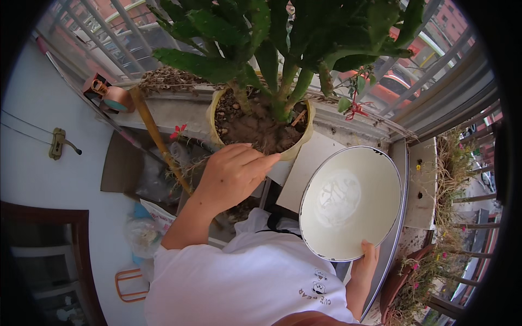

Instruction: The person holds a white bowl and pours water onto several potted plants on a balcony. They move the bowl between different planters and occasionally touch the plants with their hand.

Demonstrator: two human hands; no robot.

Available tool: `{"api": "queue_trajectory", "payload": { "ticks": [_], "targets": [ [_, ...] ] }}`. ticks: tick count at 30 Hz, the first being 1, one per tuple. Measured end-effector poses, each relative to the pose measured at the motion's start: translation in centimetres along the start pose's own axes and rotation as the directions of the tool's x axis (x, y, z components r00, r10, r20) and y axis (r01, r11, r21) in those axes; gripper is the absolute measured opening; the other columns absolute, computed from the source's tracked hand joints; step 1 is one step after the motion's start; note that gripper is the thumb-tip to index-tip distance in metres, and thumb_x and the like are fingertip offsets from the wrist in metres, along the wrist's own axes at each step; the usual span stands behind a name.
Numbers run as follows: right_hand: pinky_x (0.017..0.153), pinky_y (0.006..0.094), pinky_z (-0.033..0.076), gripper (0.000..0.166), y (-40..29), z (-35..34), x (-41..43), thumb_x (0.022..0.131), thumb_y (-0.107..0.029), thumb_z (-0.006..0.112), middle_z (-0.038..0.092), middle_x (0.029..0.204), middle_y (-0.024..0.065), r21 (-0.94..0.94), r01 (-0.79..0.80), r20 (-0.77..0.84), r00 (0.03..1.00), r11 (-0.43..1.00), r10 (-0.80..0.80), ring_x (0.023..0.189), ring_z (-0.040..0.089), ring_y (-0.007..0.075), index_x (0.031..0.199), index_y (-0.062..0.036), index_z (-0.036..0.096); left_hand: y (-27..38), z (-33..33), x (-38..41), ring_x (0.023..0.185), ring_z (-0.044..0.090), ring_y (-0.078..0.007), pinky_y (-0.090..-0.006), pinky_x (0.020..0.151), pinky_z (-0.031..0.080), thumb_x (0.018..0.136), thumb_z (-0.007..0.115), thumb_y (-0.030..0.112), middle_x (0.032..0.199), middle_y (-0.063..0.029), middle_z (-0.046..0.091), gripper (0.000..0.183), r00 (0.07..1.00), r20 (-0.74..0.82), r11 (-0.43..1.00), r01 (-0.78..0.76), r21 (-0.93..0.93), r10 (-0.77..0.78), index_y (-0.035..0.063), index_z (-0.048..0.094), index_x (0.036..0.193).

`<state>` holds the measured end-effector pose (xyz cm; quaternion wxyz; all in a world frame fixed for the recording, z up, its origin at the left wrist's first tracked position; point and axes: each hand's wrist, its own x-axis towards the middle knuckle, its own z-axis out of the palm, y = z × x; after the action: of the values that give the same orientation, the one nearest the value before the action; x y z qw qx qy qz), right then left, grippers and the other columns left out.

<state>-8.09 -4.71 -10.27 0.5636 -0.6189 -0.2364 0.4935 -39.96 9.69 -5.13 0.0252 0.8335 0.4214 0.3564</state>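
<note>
My left hand (234, 175) is at the front rim of a pale yellow plant pot (301, 148). Its index finger points right along the rim; the undersides of the fingers are hidden, so whether they grip anything is unclear. A large green cactus (285, 87) with flat stems grows from brown soil (261, 126) that looks damp in the middle. My right hand (369, 252) holds a cream enamel basin (367, 195) by its near edge, thumb inside the dark, chipped rim. The basin is tilted so its inside shows, with a shiny whitish patch at the bottom that may be water or a pattern.
A yellowish pole (153, 130) leans left of the pot, by a cardboard box (118, 163) holding plastic bags. A pale board (314, 157) lies between pot and basin. Metal window bars (122, 40) stand behind the cactus. Flowering plants (452, 175) grow in a trough at right.
</note>
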Motion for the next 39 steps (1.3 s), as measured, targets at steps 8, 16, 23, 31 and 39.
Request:
{"api": "queue_trajectory", "payload": {
  "ticks": [8,16,23,31,39],
  "targets": [
    [0.088,0.0315,0.040,0.043,-0.2,0.4,-0.3,0.079,-0.007,0.042,0.052,0.114,0.0103,-0.009,-0.018,0.003,1.000,1.000,0.018,0.103,0.052,0.0194,0.121,0.0020,0.045,0.0,0.0,-0.3,0.069,0.061,-0.0231,-0.0375,0.075,0.052,0.068,0.068,0.005,0.074,-0.0061,0.063,0.029,1.000,0.008,1.000,-0.003,-0.016,0.003,0.0100,0.067,0.097],
    [0.090,0.0321,0.039,0.045,-0.6,1.0,-0.4,0.080,-0.007,0.043,0.051,0.116,0.0096,0.001,-0.027,0.031,0.999,1.000,0.027,0.106,0.050,0.0197,0.124,0.0016,0.043,0.5,-0.5,0.2,0.070,0.061,-0.0222,-0.0369,0.076,0.051,0.070,0.068,0.007,0.076,-0.0049,0.063,0.026,1.000,0.013,0.997,-0.017,-0.070,0.018,0.0106,0.067,0.096],
    [0.095,0.0309,0.034,0.048,-0.9,1.3,0.1,0.080,-0.006,0.045,0.049,0.119,0.0104,0.046,-0.047,0.064,0.997,0.998,0.044,0.109,0.046,0.0195,0.126,0.0022,0.040,0.8,-0.9,0.5,0.067,0.057,-0.0204,-0.0320,0.063,0.047,0.072,0.068,0.009,0.071,-0.0024,0.061,0.024,0.998,-0.001,0.994,-0.057,-0.090,0.057,0.0096,0.066,0.096],
    [0.092,0.0319,0.037,0.044,0.1,1.1,0.5,0.080,-0.006,0.047,0.052,0.116,0.0110,0.093,-0.022,0.044,0.999,0.995,0.018,0.106,0.049,0.0199,0.122,0.0023,0.043,1.5,-1.0,0.9,0.067,0.057,-0.0193,-0.0317,0.062,0.047,0.075,0.066,0.011,0.071,-0.0012,0.060,0.022,0.997,0.020,0.993,-0.068,-0.093,0.070,0.0107,0.066,0.097],
    [0.096,0.0309,0.032,0.049,0.0,0.7,-0.1,0.081,-0.006,0.045,0.048,0.121,0.0113,0.103,0.004,0.104,0.995,0.995,-0.015,0.111,0.044,0.0200,0.128,0.0035,0.037,2.4,-1.1,1.3,0.071,0.058,-0.0197,-0.0328,0.065,0.047,0.076,0.065,0.012,0.075,-0.0012,0.061,0.022,0.994,0.015,0.984,-0.102,-0.144,0.105,0.0122,0.065,0.098]
  ]
}}
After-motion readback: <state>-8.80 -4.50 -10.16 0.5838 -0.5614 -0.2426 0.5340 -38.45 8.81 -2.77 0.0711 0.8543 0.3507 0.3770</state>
